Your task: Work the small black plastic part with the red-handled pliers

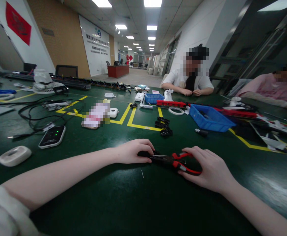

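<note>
Watching from afar, I have my right hand (208, 165) wrapped around the splayed handles of the red-handled pliers (170, 159) — their long axis pointing leftward to the small black part (143, 153) pinched in my left hand (134, 151).

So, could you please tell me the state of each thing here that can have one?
Pliers: held in the right hand, handles spread apart.
Black piece: held in the left hand, partly hidden.
Phone: screen lit.
Black-faced device: on, green lights showing.
Nearer blue bin: open-topped, dark items inside.
Ceiling lights: on.
</note>
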Motion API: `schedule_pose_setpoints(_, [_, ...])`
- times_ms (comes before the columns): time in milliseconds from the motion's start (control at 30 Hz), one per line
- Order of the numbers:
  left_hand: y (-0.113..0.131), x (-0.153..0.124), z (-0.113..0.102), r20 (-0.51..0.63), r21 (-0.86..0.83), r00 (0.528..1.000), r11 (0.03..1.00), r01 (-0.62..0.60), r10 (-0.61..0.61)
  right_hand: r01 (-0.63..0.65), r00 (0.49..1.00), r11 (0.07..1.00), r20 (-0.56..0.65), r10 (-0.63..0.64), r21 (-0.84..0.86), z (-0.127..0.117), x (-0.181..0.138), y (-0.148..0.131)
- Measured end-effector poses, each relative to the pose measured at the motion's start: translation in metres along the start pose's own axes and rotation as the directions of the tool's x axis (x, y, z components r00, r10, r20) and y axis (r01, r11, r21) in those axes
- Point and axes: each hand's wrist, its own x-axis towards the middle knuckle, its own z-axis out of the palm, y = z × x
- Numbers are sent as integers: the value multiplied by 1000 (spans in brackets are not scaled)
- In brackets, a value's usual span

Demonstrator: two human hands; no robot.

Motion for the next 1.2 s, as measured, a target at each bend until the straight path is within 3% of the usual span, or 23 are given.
schedule_pose_setpoints(600, [-2,0,-1,22,-1,1000,1000,-19,19,-34,996,996,85,27,84,1,-1,-1])
schedule_pose_setpoints(1200, [0,0,1,12,21,1000,1000,18,-19,-26,997,997,75,20,76,6,-1,6])
